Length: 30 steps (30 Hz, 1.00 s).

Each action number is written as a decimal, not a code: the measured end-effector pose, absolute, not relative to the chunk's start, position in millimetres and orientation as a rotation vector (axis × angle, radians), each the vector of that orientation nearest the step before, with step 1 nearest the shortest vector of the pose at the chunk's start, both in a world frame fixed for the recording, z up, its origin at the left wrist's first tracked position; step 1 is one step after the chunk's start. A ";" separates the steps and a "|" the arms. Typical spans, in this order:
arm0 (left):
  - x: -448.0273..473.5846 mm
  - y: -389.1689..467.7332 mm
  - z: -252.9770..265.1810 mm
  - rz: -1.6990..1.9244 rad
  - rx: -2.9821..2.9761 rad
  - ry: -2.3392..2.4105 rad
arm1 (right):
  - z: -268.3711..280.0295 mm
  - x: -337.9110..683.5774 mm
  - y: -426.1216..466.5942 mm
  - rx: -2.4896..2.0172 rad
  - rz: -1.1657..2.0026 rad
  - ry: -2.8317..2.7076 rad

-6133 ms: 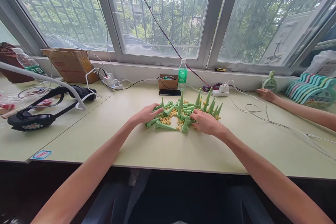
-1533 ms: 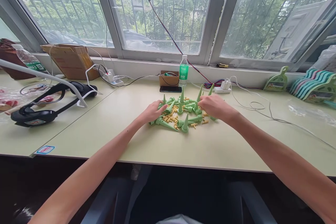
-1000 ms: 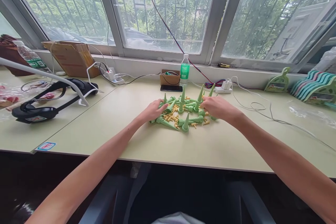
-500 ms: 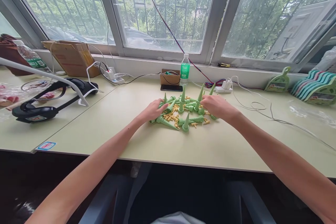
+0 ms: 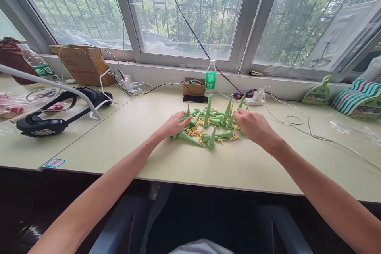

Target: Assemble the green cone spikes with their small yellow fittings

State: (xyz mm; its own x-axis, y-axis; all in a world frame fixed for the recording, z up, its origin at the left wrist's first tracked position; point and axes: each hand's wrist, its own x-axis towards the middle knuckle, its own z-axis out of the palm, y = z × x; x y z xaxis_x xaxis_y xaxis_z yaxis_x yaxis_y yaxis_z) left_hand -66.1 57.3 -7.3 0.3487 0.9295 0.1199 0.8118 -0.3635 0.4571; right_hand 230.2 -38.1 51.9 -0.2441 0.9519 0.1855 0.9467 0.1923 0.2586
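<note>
Right hand point(image 5: 254, 125) slid rightward, bunched; left hand point(image 5: 175, 124) touched pointy green plastic cones point(image 5: 207, 116) behind the pale table's front edge point(image 5: 208, 185). Neither hold showed clearly. Cone handling seemed underway, needing gentle fingers next.

Cones point(image 5: 208, 112) on table point(image 5: 178, 166); phone point(image 5: 195, 99) behind cones; box point(image 5: 193, 88) behind phone; bottle point(image 5: 211, 78) right of box.

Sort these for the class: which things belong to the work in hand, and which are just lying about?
Work in hand: green cones; small yellow pieces among them.
Lying about: black phone; upright bottle; black headset; large cardboard box.
</note>
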 end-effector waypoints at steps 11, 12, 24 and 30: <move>-66.1 57.2 -6.7 0.520 2.308 1.536 | 20.4 230.0 -30.6 1.974 0.101 2.229; -66.1 56.9 -6.3 0.522 2.307 1.537 | 19.8 228.5 -30.0 1.978 0.097 2.221; -65.1 54.7 -5.2 0.537 2.303 1.536 | 6.8 231.2 -22.8 2.053 -0.011 2.219; -66.0 56.9 -7.6 0.534 2.312 1.534 | 10.9 229.3 -27.8 2.114 -0.070 2.252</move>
